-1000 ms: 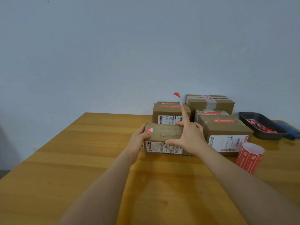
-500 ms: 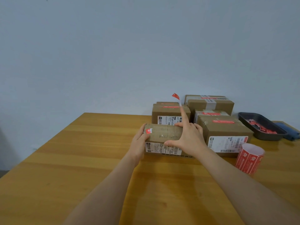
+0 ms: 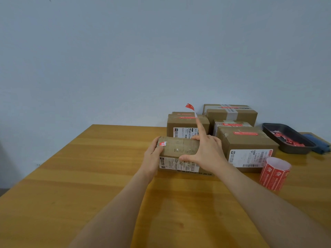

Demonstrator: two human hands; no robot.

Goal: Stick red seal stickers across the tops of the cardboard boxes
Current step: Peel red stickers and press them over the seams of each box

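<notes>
Boxes sealed so far: four cardboard cartons stand behind and to the right of the front box, each with a red strip already across its top, namely the left rear carton, the far rear carton, the middle carton and the large right carton.

Box in hand: the front box, a low brown carton of matte, slightly scuffed cardboard with a white barcode label on its near face. One end of a red sticker is stuck at its top left corner; no full strip shows across its top, so by the look of it this one remains to be sealed.

Left hand: wraps the left end of the front box, thumb on the top by the sticker end.

Right hand: thumb and curled fingers clasp the right part of the front box; the forefinger points straight up with a loose red sticker clinging to its tip, above the box.

Supplies: a roll of red stickers, glossy on white backing, stands upright right of the front box. Farther right, a dark shallow tray holds crumpled red scraps; a blue object, unclear, lies just beyond it.

Support: a wooden table, smooth, varnished, honey-coloured grain.
</notes>
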